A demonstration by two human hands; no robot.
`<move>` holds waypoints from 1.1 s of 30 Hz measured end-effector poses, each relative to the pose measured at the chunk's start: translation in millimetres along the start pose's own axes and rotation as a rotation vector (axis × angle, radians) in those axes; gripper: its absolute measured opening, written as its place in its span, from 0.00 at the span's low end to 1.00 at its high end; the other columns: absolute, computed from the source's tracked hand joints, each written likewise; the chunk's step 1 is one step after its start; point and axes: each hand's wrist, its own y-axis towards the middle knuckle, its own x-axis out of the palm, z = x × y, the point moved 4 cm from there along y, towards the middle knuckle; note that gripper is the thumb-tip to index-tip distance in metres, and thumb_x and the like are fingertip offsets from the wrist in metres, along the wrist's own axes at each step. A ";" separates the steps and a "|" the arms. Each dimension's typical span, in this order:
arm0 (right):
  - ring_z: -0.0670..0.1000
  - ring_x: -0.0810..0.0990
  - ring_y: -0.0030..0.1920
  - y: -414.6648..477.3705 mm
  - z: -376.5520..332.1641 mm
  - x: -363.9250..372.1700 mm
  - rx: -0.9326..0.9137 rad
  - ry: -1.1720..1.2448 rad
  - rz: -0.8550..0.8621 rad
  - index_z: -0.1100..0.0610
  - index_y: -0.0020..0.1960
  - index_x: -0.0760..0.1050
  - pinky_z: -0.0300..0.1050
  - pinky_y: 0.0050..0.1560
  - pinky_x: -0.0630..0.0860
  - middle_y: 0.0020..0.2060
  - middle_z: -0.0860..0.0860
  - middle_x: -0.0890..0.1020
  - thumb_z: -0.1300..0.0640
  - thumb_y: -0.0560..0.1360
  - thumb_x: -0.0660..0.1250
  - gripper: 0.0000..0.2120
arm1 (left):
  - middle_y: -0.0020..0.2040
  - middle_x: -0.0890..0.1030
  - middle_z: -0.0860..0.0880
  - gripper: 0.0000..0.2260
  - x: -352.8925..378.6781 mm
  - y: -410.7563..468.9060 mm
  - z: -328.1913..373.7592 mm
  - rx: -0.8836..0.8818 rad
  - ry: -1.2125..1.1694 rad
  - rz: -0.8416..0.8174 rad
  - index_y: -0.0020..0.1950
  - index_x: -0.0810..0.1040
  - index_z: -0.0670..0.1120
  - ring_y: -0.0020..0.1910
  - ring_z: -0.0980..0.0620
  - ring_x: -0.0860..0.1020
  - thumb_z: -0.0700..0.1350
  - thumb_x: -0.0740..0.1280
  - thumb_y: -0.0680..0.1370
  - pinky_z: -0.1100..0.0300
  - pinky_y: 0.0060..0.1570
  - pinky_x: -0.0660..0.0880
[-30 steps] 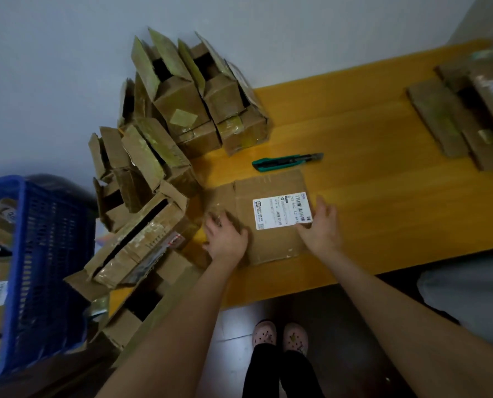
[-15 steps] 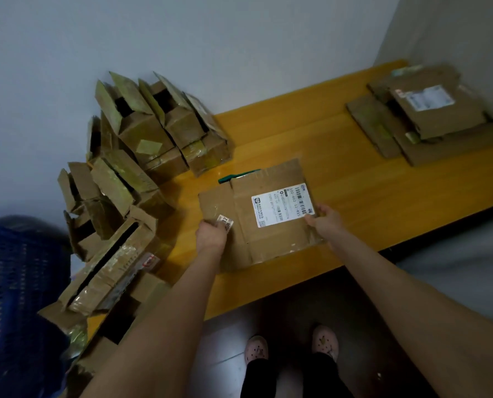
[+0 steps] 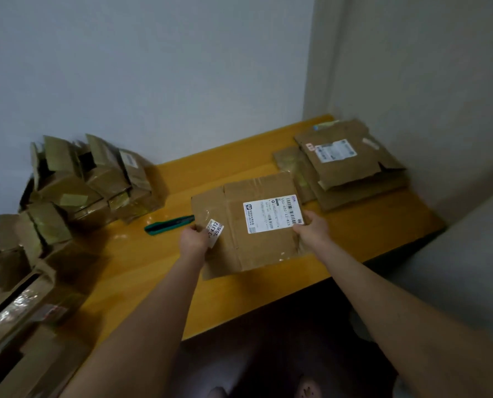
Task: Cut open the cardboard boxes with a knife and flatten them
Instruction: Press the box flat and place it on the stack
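A long yellow wooden table (image 3: 369, 242) runs into the corner of the room. Its left end is crowded with a heap of uncut boxes (image 3: 101, 179), flaps standing up and tape shining on them, some spilling past the near edge. At the far right, against the wall, lies a stack of flattened boxes (image 3: 346, 165), the top one showing a white label.

Between the two, over the middle of the table, the person holds a flattened box (image 3: 256, 245) by its two sides. The left hand (image 3: 193, 239) grips the left edge, and the right hand (image 3: 311, 228) grips the right edge with the thumb on top. I can't tell whether the sheet touches the table.

A green utility knife (image 3: 167, 225) lies on the wood just left of that sheet, its far end hidden behind it. The sheet carries a white shipping label (image 3: 272, 214) with a barcode, and a small numbered sticker (image 3: 215, 229) beside the left thumb.
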 end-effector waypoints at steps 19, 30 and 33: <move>0.55 0.76 0.63 202.0 -88.2 -130.7 -0.093 -0.212 0.148 0.54 0.72 0.67 0.38 0.42 0.72 0.65 0.54 0.76 0.64 0.80 0.61 0.21 | 0.61 0.76 0.41 0.24 187.5 53.4 182.0 0.045 -0.189 -0.162 0.66 0.70 0.39 0.55 0.42 0.76 0.48 0.72 0.75 0.55 0.47 0.71; 0.58 0.66 0.67 321.5 -138.6 -162.7 -0.211 -0.680 0.326 0.48 0.74 0.63 0.55 0.64 0.69 0.68 0.56 0.66 0.48 0.80 0.59 0.23 | 0.62 0.78 0.40 0.20 261.1 105.8 277.7 0.004 -0.383 -0.118 0.69 0.68 0.43 0.50 0.46 0.77 0.36 0.68 0.78 0.54 0.47 0.74; 0.57 0.58 0.73 338.0 -152.5 -147.9 -0.464 -0.812 0.201 0.48 0.76 0.57 0.57 0.71 0.63 0.73 0.54 0.61 0.37 0.77 0.58 0.31 | 0.62 0.78 0.41 0.20 278.7 125.1 296.5 0.025 -0.387 -0.041 0.71 0.69 0.43 0.56 0.44 0.79 0.36 0.65 0.79 0.51 0.53 0.77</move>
